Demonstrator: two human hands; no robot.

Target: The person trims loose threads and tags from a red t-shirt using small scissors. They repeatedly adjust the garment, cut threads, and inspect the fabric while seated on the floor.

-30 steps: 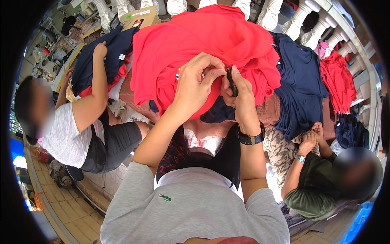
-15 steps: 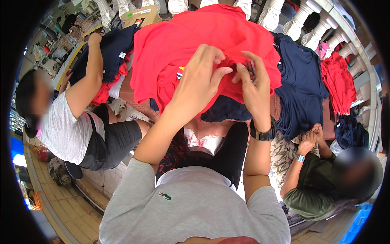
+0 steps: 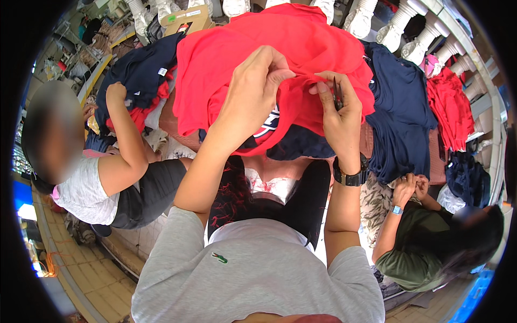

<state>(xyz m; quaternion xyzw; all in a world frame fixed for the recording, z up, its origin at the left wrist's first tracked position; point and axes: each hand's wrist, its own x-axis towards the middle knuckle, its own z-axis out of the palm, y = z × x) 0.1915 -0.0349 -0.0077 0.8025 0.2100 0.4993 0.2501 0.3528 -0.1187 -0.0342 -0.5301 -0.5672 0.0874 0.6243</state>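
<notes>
A large red garment (image 3: 242,48) lies spread over the table before me, its front edge hanging toward my lap. My left hand (image 3: 253,89) is closed, pinching a fold of the red cloth between thumb and fingers. To its right, my right hand (image 3: 343,116) grips small dark thread snips (image 3: 337,97), their blades pointing up. The thumb and forefinger of that hand are also at the stretched red edge. Between my hands, a white and dark printed patch (image 3: 271,123) shows on the cloth, partly covered by my left wrist.
Navy garments (image 3: 396,97) lie right of the red one, with a red pile (image 3: 449,107) beyond. More navy cloth (image 3: 142,64) is at left, by a co-worker (image 3: 116,161). Another co-worker (image 3: 425,242) sits at right. A cardboard box (image 3: 188,21) stands behind, near white columns (image 3: 360,21).
Both hands now hold the red fabric taut, and the left has risen slightly. The printed patch has come into view. The left co-worker has leaned in and lowered an arm.
</notes>
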